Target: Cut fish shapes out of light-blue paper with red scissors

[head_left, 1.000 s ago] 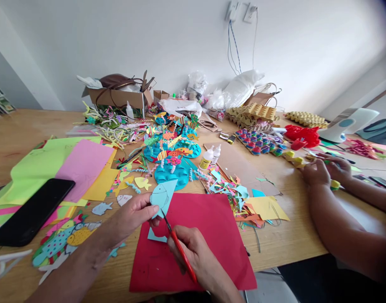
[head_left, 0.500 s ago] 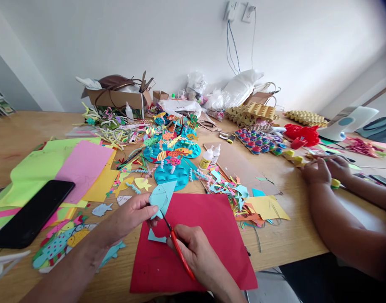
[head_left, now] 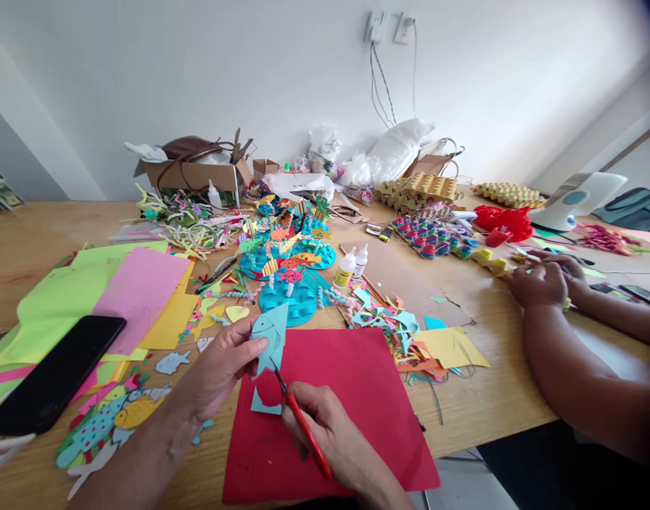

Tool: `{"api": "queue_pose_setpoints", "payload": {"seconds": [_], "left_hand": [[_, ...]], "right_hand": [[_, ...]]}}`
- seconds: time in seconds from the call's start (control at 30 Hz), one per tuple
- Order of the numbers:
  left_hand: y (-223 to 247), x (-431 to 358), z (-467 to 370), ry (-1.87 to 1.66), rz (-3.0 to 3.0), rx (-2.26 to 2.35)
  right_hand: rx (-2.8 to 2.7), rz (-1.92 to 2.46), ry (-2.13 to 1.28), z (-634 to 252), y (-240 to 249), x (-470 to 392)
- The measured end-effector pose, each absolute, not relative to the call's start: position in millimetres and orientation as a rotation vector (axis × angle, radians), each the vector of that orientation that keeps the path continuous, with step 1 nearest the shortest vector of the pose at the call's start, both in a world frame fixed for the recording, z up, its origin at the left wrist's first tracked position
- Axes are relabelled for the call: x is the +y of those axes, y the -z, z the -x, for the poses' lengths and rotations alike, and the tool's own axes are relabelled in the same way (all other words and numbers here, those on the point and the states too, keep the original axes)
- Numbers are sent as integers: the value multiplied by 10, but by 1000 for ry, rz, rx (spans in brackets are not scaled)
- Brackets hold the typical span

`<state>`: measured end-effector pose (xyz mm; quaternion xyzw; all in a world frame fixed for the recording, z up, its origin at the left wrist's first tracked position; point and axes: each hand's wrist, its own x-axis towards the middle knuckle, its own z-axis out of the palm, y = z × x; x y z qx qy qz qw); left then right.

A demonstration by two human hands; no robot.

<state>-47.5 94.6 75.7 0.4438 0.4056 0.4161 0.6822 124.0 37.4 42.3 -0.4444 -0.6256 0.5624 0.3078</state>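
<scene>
Between the thumb and fingers of my left hand point(head_left: 226, 368) is a piece of light blue paper point(head_left: 272, 333) with a fish drawn on it in dark lines. My right hand point(head_left: 325, 428) grips red-handled scissors point(head_left: 306, 432), whose blade tips meet the lower edge of that paper. Under both hands lies a red sheet point(head_left: 351, 397), with a light blue offcut point(head_left: 265, 402) resting on it. Left of my left forearm is a pile of decorated paper fish point(head_left: 99, 425), partly hidden by the arm.
A black phone point(head_left: 54, 372) rests on coloured paper sheets point(head_left: 139, 297) at left. Behind the red sheet stand blue-painted craft pieces point(head_left: 290, 301) bearing fish, and two glue bottles point(head_left: 345, 269). Paper scraps point(head_left: 391, 319) lie to the right. Another person's hands point(head_left: 542, 283) work at far right.
My left hand has turned the blue paper, bringing more of the fish drawing into view. The scissors stay at its lower edge. The other person's hands have come closer together.
</scene>
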Motion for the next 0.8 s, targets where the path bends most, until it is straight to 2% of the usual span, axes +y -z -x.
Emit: {"api": "queue_pose_setpoints", "payload": {"seconds": [0.17, 0.43, 0.8], "left_hand": [[-768, 924, 424, -1049, -921, 943], [-755, 820, 308, -1183, -792, 908], [-751, 716, 281, -1058, -736, 903]], "right_hand": [[-1488, 1068, -1648, -1210, -379, 349], [-1299, 965, -1675, -1129, -375, 363], [-1233, 853, -1705, -1108, -243, 375]]}}
